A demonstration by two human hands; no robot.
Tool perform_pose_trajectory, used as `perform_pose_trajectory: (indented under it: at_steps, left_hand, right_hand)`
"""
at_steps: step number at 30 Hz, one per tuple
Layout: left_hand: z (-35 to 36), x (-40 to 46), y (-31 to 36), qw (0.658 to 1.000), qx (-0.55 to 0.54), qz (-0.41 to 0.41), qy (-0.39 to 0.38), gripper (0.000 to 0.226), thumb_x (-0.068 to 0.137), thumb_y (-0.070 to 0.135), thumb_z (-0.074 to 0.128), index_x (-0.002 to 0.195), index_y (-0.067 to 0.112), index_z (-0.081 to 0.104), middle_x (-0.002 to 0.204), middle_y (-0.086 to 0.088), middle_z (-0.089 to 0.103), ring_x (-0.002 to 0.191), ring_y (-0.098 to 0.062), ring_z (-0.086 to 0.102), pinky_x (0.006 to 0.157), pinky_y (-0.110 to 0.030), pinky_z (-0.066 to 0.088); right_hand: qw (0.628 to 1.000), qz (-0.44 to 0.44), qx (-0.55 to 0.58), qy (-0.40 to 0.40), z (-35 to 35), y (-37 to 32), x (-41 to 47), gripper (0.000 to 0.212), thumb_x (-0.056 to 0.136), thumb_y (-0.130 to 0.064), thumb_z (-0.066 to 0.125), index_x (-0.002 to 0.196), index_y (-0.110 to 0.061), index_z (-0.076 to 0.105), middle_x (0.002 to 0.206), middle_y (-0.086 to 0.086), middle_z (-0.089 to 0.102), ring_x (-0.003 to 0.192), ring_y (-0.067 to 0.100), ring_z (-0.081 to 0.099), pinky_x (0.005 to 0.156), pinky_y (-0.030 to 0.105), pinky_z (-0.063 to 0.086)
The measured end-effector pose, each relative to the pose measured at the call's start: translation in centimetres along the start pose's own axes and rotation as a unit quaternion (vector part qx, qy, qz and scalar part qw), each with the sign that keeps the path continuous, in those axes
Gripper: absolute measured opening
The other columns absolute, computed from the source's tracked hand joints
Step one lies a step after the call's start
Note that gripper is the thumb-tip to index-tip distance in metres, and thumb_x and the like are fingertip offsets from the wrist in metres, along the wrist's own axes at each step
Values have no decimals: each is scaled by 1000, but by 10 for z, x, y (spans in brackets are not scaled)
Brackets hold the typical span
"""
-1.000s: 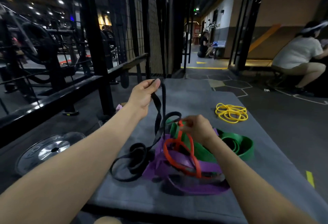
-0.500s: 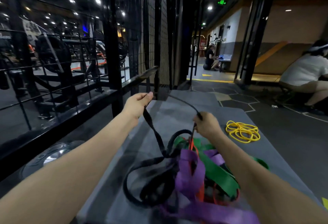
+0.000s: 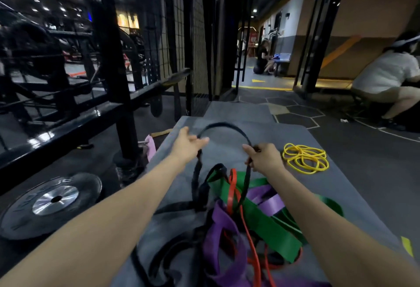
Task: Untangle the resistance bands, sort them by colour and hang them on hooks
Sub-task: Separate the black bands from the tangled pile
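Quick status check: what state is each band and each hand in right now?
Black band: arched between both hands, lower end tangled.
Red band: tangled.
Purple band: tangled.
Green band: tangled.
Yellow band: coiled apart on mat.
Left hand: holding black.
Right hand: gripping black.

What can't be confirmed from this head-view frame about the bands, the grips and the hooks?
- Hooks: none can be made out; the dark rack shows only bars and mesh.
- Black band: its lower end runs under the purple band and off the bottom edge.
- Red band: partly buried under the green band, so knots are unclear.
- Left hand: motion blur hides its grip.
- Right hand: fingertips hidden behind its back.
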State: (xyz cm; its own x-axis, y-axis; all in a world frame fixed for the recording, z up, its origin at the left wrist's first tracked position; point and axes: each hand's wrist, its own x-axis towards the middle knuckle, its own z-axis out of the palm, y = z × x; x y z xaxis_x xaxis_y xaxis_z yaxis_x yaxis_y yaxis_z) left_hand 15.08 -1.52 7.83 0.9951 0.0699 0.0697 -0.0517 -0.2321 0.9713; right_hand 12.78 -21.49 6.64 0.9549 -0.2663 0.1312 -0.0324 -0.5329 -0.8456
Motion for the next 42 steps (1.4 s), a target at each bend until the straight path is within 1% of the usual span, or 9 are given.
perform_pose_trajectory:
  at_steps: [8,11,14,22,27,30,37,40,42]
  left_hand:
    - [38,-11,-68,953,276,-75,-100,67,79,44,69,126,4,43,130,-13,49,116,-31,52,92,-35,45]
    - [37,-20,-67,951,308,-35,-10,66,76,48,70,121,7,44,127,-14,39,121,-31,43,100,-36,40]
    - [31,-27,-68,965,254,-1,74,48,76,43,71,96,11,42,116,-15,48,107,-32,49,84,-35,41]
    - [32,-47,-81,966,233,-42,-105,24,86,22,64,98,2,61,93,-15,62,93,-28,60,77,-29,44]
    - [-18,-45,-50,999,32,8,-13,8,89,9,58,81,12,61,70,-1,57,60,-8,51,58,-12,41]
    - [-57,-44,-34,995,-93,5,31,18,90,7,56,76,17,63,62,4,55,59,-11,47,58,-18,42]
    - [-107,-44,-7,972,-199,38,123,14,89,16,59,79,21,68,60,2,59,64,-20,49,71,-41,45]
    - [-112,-51,-13,986,-26,27,164,10,84,30,62,82,22,67,78,-2,69,75,-24,62,73,-41,51]
    - [-111,-58,-24,982,111,4,155,18,83,33,63,88,16,67,88,-7,69,79,-25,62,71,-37,50]
  right_hand:
    - [998,34,-46,-12,26,15,1,46,90,-35,57,62,1,62,55,11,61,28,3,47,51,24,51]
    - [998,48,26,36,30,11,3,50,93,-31,52,49,-6,53,50,9,59,31,7,52,59,29,56]
    - [991,81,89,62,33,1,4,49,94,-30,51,52,-4,53,58,15,64,49,23,62,68,38,58]
    - [971,139,180,69,38,-11,-9,40,94,-21,51,59,-1,48,45,9,54,46,25,60,67,43,58]
    - [961,158,207,92,29,-16,-9,38,96,-20,46,65,3,50,50,12,59,33,13,57,56,31,58]
    - [960,163,204,99,36,-20,-17,39,97,-18,45,63,0,48,54,11,57,38,16,59,60,31,58]
    - [993,108,30,-30,56,-30,-38,29,92,-23,54,80,3,60,60,12,64,41,15,61,58,29,57]
    - [986,29,-148,-66,56,-28,-54,30,88,-14,53,59,-7,51,80,23,61,71,28,59,71,32,50]
    - [974,2,-209,-88,52,-25,-63,20,85,-11,54,68,-3,60,87,24,61,82,30,59,72,30,44]
